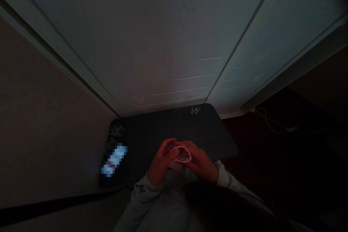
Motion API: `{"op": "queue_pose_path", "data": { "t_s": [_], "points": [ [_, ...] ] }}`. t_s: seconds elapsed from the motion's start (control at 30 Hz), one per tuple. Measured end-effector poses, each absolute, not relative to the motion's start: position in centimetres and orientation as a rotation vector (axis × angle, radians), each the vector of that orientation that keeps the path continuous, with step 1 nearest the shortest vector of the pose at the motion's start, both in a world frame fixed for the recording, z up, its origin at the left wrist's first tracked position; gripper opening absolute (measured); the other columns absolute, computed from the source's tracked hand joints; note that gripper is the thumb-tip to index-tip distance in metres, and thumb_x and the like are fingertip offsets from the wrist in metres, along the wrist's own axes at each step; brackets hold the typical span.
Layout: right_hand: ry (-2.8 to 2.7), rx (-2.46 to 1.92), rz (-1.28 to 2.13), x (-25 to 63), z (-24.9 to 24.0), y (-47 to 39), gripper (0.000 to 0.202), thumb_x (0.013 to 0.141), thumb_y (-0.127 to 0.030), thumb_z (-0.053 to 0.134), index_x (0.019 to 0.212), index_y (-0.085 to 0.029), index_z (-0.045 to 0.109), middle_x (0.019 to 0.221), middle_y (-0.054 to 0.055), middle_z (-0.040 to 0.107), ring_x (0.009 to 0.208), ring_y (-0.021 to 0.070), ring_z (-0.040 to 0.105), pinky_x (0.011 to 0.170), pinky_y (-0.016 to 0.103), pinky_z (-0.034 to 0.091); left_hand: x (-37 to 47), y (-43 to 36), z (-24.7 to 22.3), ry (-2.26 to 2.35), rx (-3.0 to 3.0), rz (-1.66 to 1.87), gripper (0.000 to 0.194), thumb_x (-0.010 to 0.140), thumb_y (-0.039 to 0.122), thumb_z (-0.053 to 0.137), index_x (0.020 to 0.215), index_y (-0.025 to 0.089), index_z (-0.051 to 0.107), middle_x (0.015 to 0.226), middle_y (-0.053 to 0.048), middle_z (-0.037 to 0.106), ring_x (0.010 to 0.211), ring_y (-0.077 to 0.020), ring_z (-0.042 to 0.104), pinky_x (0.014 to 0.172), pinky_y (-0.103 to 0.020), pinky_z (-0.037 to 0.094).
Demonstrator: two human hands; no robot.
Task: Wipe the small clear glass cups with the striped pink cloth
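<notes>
The left hand [161, 163] and right hand [202, 160] hold a small white-rimmed container [183, 154] between them, near a dark table [152, 128]. A bright, pixelated object [114, 160] lies on its left end. Behind stands a pale panel [130, 36].

A dark, round-cornered table [154, 127] stands beside dimly lit, pale upright panels [136, 32].

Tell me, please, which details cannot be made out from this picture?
All in the head view:
Pale-rimmed object: what lies inside is too small and dim.
Left hand and right hand: some fingertips are covered where the hands meet around it.
Bright item on the table: masked by pixel blocks.
White cable: its connection is lost in shadow.
</notes>
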State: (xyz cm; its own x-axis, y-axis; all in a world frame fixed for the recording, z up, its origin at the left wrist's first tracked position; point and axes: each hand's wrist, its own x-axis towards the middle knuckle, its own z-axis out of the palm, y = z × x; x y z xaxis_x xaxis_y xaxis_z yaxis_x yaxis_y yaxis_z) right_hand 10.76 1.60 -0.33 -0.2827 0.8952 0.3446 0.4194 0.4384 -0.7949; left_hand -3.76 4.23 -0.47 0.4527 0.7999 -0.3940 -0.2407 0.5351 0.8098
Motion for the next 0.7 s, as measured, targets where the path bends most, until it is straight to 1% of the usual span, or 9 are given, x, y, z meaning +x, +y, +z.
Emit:
{"op": "queue_pose_path", "data": {
  "t_s": [0.13, 0.3, 0.4, 0.57, 0.7],
  "points": [
    [-1.838, -1.131, 0.799, 10.93, -0.32, 1.46, 0.03, 0.079, -0.03, 0.051, 0.108, -0.022, 0.052, 0.102, 0.006, 0.061, 0.096, 0.0188, 0.054, 0.082, 0.033, 0.042, -3.81, 4.2, -0.53, 0.858, 0.738, 0.711, 0.047, 0.065, 0.033, 0.063, 0.106, 0.02, 0.044, 0.085, -0.004, 0.061, 0.069, -0.0185, 0.059, 0.047, -0.024, 0.044],
    [-1.765, -1.168, 0.911, 10.91, -0.01, 1.39, 0.026, 0.073, -0.026, 0.06, 0.098, -0.021, 0.057, 0.094, 0.004, 0.063, 0.087, 0.0163, 0.056, 0.076, 0.029, 0.044, -3.9, 4.26, -0.67, 0.816, 0.711, 0.728, 0.05, 0.062, 0.029, 0.065, 0.106, 0.019, 0.043, 0.085, -0.004, 0.062, 0.069, -0.0168, 0.059, 0.053, -0.024, 0.044],
    [-1.765, -1.169, 0.937, 10.88, 0.05, 1.38, 0.026, 0.072, -0.026, 0.061, 0.096, -0.02, 0.058, 0.091, 0.004, 0.063, 0.084, 0.0162, 0.056, 0.073, 0.029, 0.044, -3.98, 4.29, -0.82, 0.804, 0.717, 0.748, 0.049, 0.062, 0.028, 0.065, 0.105, 0.019, 0.044, 0.081, -0.003, 0.064, 0.07, -0.0165, 0.06, 0.057, -0.024, 0.043],
    [-1.792, -1.122, 0.962, 11.19, 0.16, 1.41, 0.028, 0.075, -0.029, 0.058, 0.102, -0.021, 0.057, 0.096, 0.005, 0.063, 0.089, 0.0173, 0.057, 0.077, 0.031, 0.044, -4.09, 4.36, -1.04, 0.8, 0.707, 0.755, 0.047, 0.062, 0.028, 0.066, 0.103, 0.018, 0.045, 0.08, -0.003, 0.065, 0.071, -0.0167, 0.06, 0.063, -0.026, 0.043],
    [-1.793, -1.09, 0.954, 11.74, -0.08, 1.4, 0.03, 0.076, -0.031, 0.056, 0.105, -0.023, 0.056, 0.105, 0.005, 0.062, 0.097, 0.0181, 0.055, 0.084, 0.034, 0.042, -4.24, 4.48, -1.39, 0.821, 0.699, 0.768, 0.044, 0.064, 0.03, 0.064, 0.102, 0.017, 0.046, 0.08, -0.004, 0.065, 0.069, -0.0172, 0.06, 0.062, -0.027, 0.043]
  ]
}}
